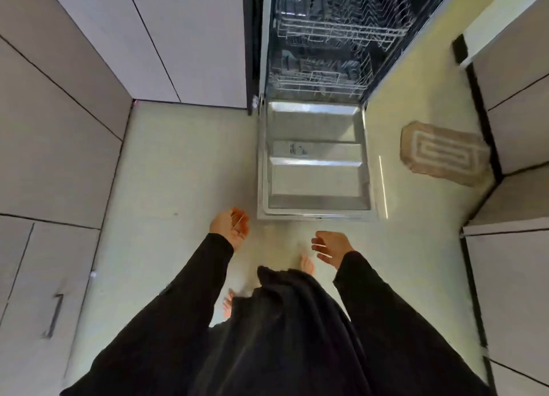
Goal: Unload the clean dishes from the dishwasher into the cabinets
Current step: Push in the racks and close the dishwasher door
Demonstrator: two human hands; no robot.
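Standing before the open dishwasher point(315, 158), left hand point(230, 228) and right hand point(331, 247) hang empty, fingers loose; racks point(335, 33) at upper centre look nearly empty.

Pale glossy floor point(178, 164), grey cabinet fronts point(59, 98), patterned mat point(442, 153).
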